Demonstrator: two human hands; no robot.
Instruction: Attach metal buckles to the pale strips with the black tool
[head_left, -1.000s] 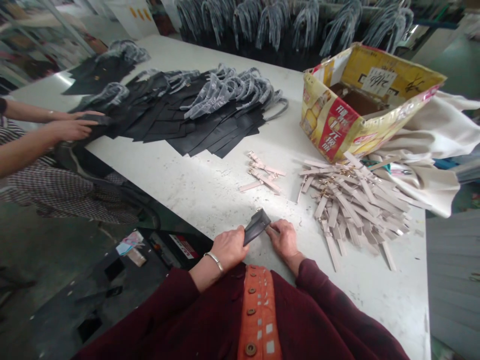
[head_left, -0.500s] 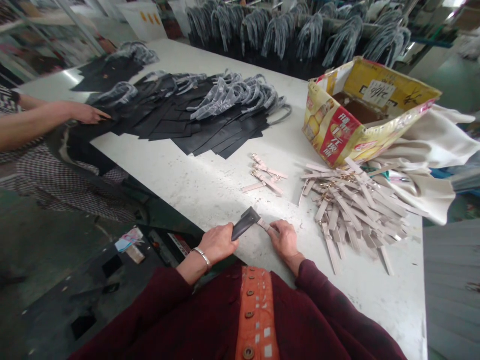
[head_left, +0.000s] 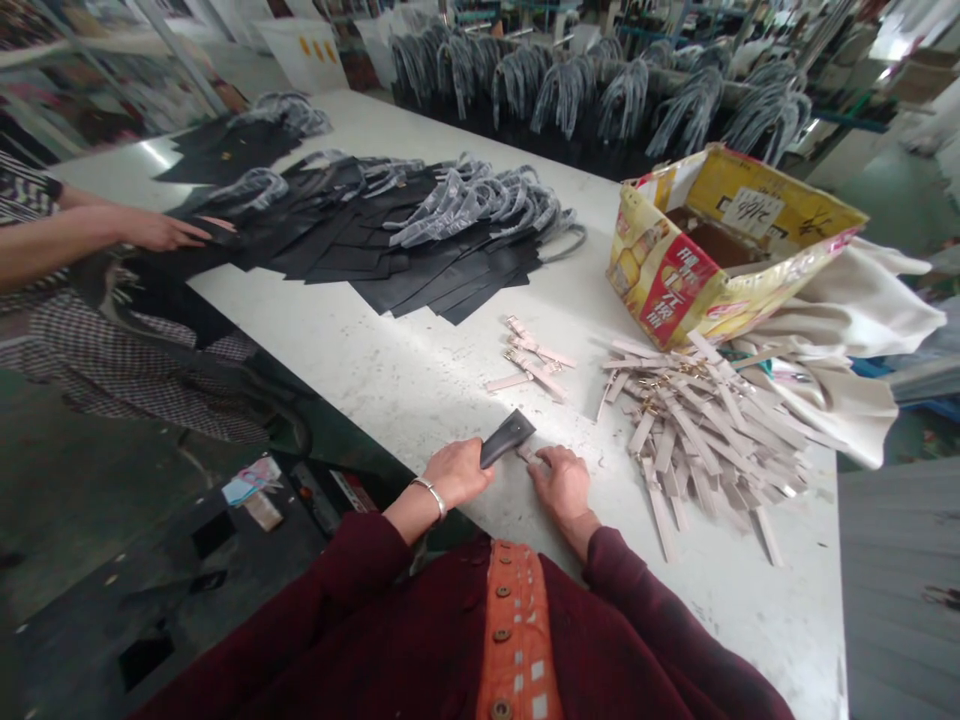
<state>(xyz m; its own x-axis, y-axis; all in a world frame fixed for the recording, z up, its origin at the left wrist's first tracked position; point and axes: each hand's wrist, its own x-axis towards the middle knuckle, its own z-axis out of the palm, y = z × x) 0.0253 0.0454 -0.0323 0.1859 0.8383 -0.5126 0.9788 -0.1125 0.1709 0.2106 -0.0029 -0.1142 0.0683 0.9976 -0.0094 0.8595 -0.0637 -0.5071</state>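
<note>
Lower centre: left hand (head_left: 456, 471) grips a black leather-like strap (head_left: 505, 438), seemingly steadying it; right hand (head_left: 564, 486) pinches a pale-pink strip (head_left: 526, 453).

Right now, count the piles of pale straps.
2: a small pile, and right of it a large heap in front of the yellow box; others may be hidden.

Black piece (head_left: 507, 438) at the lower centre of the frame. Pale pink straps (head_left: 529, 374) mid-frame; greyer pink heap (head_left: 712, 430), glinting gold in spots, to the right. White counter (head_left: 420, 395), dark-flecked. Yellow carton (head_left: 795, 212) with red, white-lettered panel (head_left: 677, 288), upper right; cream cloth (head_left: 840, 310) beyond. Black panels (head_left: 442, 275), upper left. Maroon garment (head_left: 337, 620), orange placket (head_left: 514, 620), bottom. Dark-and-white checked garment (head_left: 135, 365), left.
</note>
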